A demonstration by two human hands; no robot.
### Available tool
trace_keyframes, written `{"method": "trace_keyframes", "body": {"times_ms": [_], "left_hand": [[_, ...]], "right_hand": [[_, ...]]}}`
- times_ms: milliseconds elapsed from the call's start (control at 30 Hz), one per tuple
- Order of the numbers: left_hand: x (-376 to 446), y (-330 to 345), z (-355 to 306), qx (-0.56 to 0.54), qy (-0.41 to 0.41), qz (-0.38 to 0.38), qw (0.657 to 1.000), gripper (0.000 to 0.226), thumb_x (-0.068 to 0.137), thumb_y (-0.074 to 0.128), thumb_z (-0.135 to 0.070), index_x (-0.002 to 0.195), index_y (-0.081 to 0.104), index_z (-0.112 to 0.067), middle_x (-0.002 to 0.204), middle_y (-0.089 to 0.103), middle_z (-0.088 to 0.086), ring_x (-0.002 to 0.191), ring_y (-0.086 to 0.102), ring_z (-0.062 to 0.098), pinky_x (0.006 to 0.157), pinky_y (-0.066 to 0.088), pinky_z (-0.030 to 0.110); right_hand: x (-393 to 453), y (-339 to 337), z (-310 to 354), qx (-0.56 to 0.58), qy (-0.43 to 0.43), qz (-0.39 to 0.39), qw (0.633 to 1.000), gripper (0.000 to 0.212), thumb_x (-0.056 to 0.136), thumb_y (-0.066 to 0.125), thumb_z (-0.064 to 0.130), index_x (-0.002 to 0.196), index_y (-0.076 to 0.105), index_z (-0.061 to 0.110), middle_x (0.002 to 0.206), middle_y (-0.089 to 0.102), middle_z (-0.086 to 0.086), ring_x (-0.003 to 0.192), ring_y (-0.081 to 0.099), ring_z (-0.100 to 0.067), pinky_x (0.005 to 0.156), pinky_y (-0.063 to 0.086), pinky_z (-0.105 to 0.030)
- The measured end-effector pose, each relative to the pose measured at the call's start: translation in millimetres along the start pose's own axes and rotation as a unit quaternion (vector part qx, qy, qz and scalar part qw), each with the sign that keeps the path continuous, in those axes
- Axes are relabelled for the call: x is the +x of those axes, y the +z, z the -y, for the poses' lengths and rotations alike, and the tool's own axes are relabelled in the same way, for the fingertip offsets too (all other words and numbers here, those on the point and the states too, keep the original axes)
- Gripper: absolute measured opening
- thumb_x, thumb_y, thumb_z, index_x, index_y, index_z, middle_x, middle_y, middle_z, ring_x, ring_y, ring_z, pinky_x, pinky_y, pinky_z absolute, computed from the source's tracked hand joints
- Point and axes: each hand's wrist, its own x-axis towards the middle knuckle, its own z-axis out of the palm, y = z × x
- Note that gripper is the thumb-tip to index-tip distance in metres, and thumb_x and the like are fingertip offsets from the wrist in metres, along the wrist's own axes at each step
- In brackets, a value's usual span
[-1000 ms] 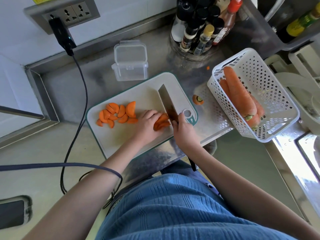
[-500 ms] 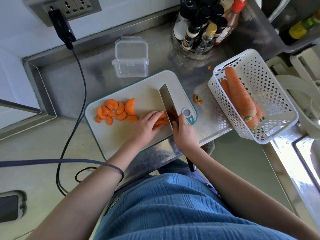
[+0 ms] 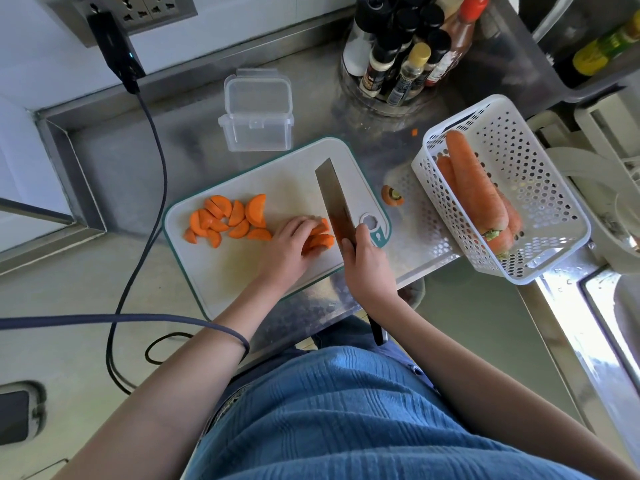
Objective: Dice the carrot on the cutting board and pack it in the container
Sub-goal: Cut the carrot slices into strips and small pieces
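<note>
A white cutting board with a teal rim lies on the steel counter. A pile of half-round carrot slices sits on its left part. My left hand holds down a carrot piece with curled fingers. My right hand grips the handle of a cleaver, whose blade stands edge-down right beside the carrot piece. A clear plastic container with its lid hinged open stands behind the board.
A white perforated basket at the right holds whole carrots. A cut carrot top lies between board and basket. Sauce bottles stand at the back. A dark cable runs from a wall plug down the left.
The cleaver has stepped leftward along the carrot piece in small cuts, and my left hand's fingers have drawn back with it. The slice pile is unchanged.
</note>
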Motion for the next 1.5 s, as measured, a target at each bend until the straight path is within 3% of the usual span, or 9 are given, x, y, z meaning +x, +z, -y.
{"method": "trace_keyframes", "body": {"times_ms": [133,267,533,733,867,967,1200,1367,1500], "left_hand": [[-6,-5,4,0.006,0.018,0.037,0.999,0.052,0.083,0.065,-0.035,0.125,0.055,-0.005,0.122,0.057,0.012,0.115,0.053,0.027,0.094,0.047,0.036],[-7,-5,6,0.021,0.024,0.033,0.999,0.045,0.088,0.054,-0.037,0.117,0.059,-0.004,0.119,0.058,0.013,0.112,0.054,0.029,0.090,0.049,0.039],[-6,-1,6,0.033,0.044,0.011,0.998,0.038,0.087,0.056,-0.032,0.108,0.064,-0.002,0.110,0.062,0.014,0.104,0.056,0.027,0.085,0.051,0.038],[-6,5,12,0.036,0.060,-0.001,0.998,0.036,0.085,0.058,-0.024,0.110,0.062,0.001,0.110,0.062,0.016,0.108,0.052,0.026,0.090,0.047,0.037],[-9,6,14,0.034,0.062,-0.005,0.997,0.038,0.080,0.064,-0.012,0.115,0.061,0.002,0.111,0.062,0.017,0.107,0.051,0.025,0.089,0.048,0.036],[-7,7,17,0.031,0.060,-0.004,0.998,0.048,0.071,0.075,0.001,0.117,0.061,0.002,0.112,0.062,0.017,0.106,0.052,0.025,0.088,0.049,0.038],[-6,2,9,0.020,0.063,-0.014,0.998,0.048,0.071,0.078,-0.006,0.114,0.061,0.001,0.111,0.062,0.016,0.106,0.052,0.023,0.089,0.048,0.034],[-8,-6,9,0.016,0.060,-0.004,0.998,0.055,0.075,0.078,-0.017,0.123,0.053,-0.006,0.121,0.058,0.015,0.112,0.054,0.028,0.092,0.047,0.036],[-9,-12,16,0.039,0.087,0.004,0.995,0.049,0.081,0.072,-0.023,0.122,0.049,-0.010,0.127,0.049,0.007,0.108,0.052,0.030,0.084,0.051,0.041]], "right_hand": [[-3,1,5,0.004,-0.009,-0.005,1.000,0.016,0.103,0.031,0.028,0.095,0.032,0.013,0.075,0.057,-0.014,0.063,0.055,-0.035,0.052,0.040,-0.038],[-2,4,7,-0.001,-0.016,0.000,1.000,0.016,0.103,0.030,0.028,0.095,0.030,0.015,0.073,0.056,-0.012,0.061,0.055,-0.034,0.052,0.042,-0.039],[0,13,5,-0.043,-0.019,0.008,0.999,0.014,0.104,0.027,0.027,0.094,0.024,0.018,0.067,0.053,-0.010,0.057,0.053,-0.033,0.049,0.043,-0.039],[3,24,4,-0.126,-0.011,0.025,0.992,0.027,0.097,0.033,0.003,0.091,0.015,0.022,0.058,0.043,-0.004,0.049,0.046,-0.026,0.042,0.028,-0.030],[7,27,13,-0.151,0.012,0.048,0.987,0.028,0.090,0.037,-0.004,0.107,0.024,0.016,0.070,0.050,-0.009,0.063,0.055,-0.031,0.052,0.045,-0.039],[9,26,16,-0.161,0.018,0.052,0.985,0.030,0.090,0.036,-0.005,0.113,0.026,0.014,0.073,0.051,-0.010,0.067,0.057,-0.032,0.053,0.044,-0.037],[14,18,8,-0.084,-0.006,0.033,0.996,0.017,0.101,0.034,0.015,0.093,0.021,0.020,0.074,0.059,-0.015,0.063,0.058,-0.034,0.054,0.049,-0.042],[7,7,8,-0.035,-0.012,0.008,0.999,0.005,0.102,0.032,0.016,0.098,0.031,0.014,0.073,0.060,-0.016,0.060,0.057,-0.034,0.055,0.052,-0.049],[3,10,13,-0.037,-0.019,0.002,0.999,0.010,0.103,0.030,0.023,0.097,0.028,0.016,0.074,0.060,-0.015,0.061,0.057,-0.034,0.055,0.052,-0.048]]}}
